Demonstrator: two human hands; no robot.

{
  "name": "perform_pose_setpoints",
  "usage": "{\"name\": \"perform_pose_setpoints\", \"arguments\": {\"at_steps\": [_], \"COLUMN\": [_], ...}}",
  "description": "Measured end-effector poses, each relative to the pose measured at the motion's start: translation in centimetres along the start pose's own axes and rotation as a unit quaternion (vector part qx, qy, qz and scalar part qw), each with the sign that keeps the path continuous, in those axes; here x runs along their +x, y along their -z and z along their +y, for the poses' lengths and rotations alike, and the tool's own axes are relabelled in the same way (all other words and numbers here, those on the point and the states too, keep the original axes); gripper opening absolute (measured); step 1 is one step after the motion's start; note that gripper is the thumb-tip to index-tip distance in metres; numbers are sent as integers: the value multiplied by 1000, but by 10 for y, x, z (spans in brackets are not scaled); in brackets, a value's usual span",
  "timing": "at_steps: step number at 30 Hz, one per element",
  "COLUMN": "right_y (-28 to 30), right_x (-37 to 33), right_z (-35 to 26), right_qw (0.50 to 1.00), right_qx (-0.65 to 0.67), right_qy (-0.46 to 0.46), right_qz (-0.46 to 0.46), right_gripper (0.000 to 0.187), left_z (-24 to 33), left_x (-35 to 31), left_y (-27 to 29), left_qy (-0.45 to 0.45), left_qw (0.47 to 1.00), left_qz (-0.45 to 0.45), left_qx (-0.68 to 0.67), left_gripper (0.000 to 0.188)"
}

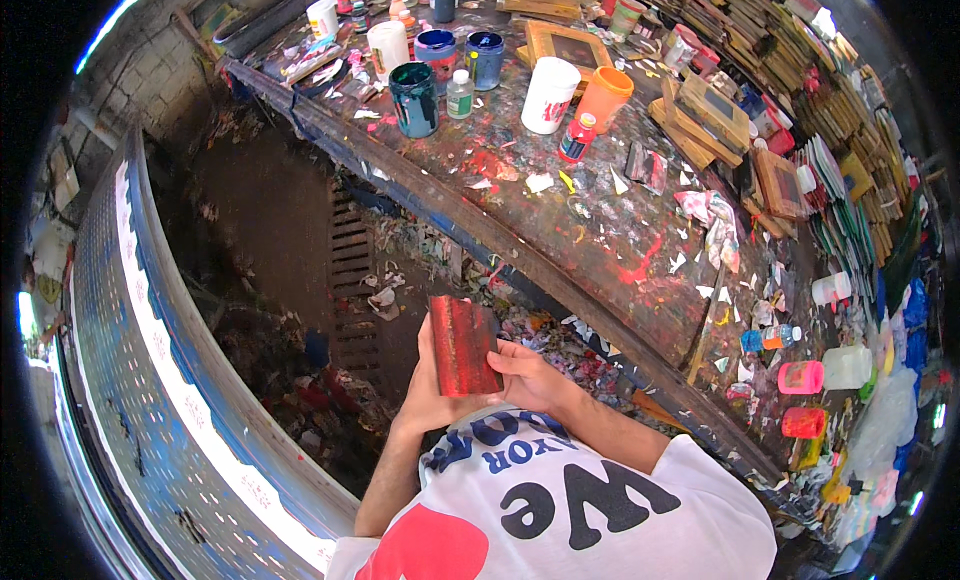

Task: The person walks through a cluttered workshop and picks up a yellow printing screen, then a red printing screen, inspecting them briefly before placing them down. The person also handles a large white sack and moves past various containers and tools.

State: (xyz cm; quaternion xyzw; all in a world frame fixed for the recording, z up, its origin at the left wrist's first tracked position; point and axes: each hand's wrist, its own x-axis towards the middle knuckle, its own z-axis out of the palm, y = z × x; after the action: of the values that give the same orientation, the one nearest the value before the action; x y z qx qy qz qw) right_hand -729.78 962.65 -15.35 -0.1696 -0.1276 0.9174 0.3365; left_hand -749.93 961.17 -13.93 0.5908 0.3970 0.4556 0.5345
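Note:
Close in front of my body, both hands hold a short, wide block stained with red ink, which looks like a printing squeegee (465, 348). My left hand (422, 392) is closed around its left side and lower part, its fingers mostly hidden behind the block. From the right, my right hand (535, 378) grips it, the thumb pressed on the right edge. Dark streaks run along the red face, and the right edge looks darker.
Along my right runs a paint-stained table (480, 215) with a raised metal edge. It bears ink tubs (414, 100), a white tub (549, 96), an orange tub (604, 98), wooden frames (712, 113) and a stained rag (712, 220). A perforated metal panel (130, 380) stands left; scraps litter the floor.

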Motion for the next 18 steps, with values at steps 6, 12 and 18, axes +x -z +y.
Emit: {"name": "perform_pose_setpoints", "arguments": {"at_steps": [6,12,18], "right_y": [54,139,214], "right_x": [1,-68,-75], "right_z": [-80,-281,-412], "right_qw": [962,771,632], "right_qx": [-58,-243,-355], "right_qy": [247,417,382], "right_qz": [106,415,573], "right_gripper": [32,24,33], "left_z": [-4,-53,-55], "left_x": [70,83,149], "left_y": [1,22,39], "left_qy": [125,219,247], "left_qw": [984,974,955], "left_qz": [-82,-49,120], "left_qx": [99,1,-115], "left_gripper": [106,53,24]}}
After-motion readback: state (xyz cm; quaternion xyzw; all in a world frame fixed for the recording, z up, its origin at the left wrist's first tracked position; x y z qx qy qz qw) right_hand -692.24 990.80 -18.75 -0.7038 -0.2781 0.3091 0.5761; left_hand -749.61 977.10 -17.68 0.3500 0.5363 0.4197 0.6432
